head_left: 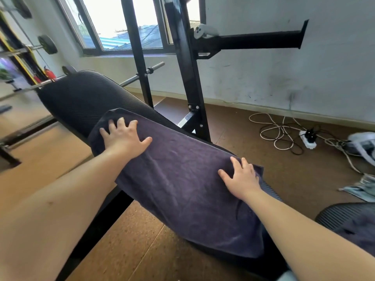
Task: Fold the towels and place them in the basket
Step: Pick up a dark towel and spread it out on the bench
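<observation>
A dark purple towel lies spread across the black padded weight bench, draping over its near side. My left hand presses flat on the towel's far left end, fingers apart. My right hand rests flat on the towel's right edge, fingers spread as well. Neither hand grips the cloth. No basket is in view.
A black rack upright and a barbell stand behind the bench. White and black cables with a power strip lie on the brown floor at right. A second black pad sits at the lower right, shoes beyond it.
</observation>
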